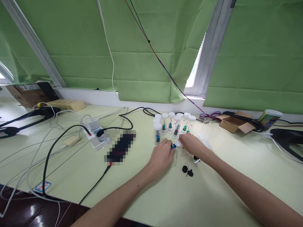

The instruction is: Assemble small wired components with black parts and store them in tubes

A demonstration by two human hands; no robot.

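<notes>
The left hand (162, 156) pinches a blue part (173, 146); whether the right hand (191, 144), fingers curled, grips anything cannot be told. Jars (157, 133) stand just beyond the fingers.

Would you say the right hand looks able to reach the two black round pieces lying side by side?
Probably yes: the black round pieces lie uncovered between the forearms, near the right hand, with only a thin bent metal pin beside them.

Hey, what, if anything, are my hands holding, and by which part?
Your bare left hand appears to hold a small, shiny blue piece by its left end. Whether your bare right hand holds anything can't be told; its grip is obscured.
</notes>
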